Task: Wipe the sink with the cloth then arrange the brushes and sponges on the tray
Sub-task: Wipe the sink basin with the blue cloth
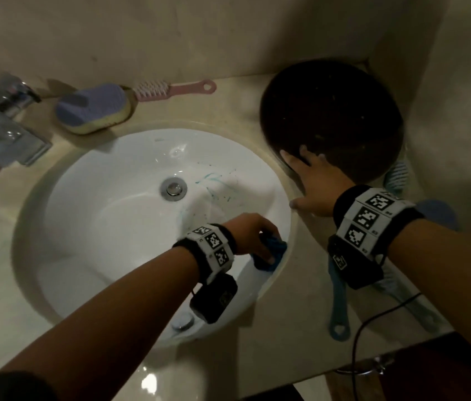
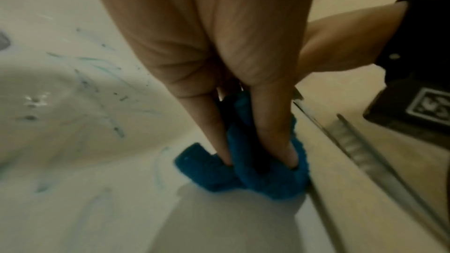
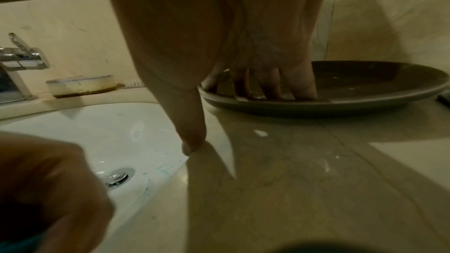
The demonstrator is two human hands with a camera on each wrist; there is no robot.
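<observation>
My left hand grips a bunched blue cloth and holds it against the right inner wall of the white sink. In the left wrist view the fingers dig into the cloth just below the rim. Teal smears streak the basin beside the drain. My right hand lies open, its fingers spread on the near rim of the dark round tray and its thumb on the counter. A purple sponge and a pink brush lie behind the sink.
A chrome faucet stands at the back left. A teal brush handle and a second brush lie on the counter under my right forearm. A striped scrubber and a blue object sit right of the tray. The counter's front edge is close.
</observation>
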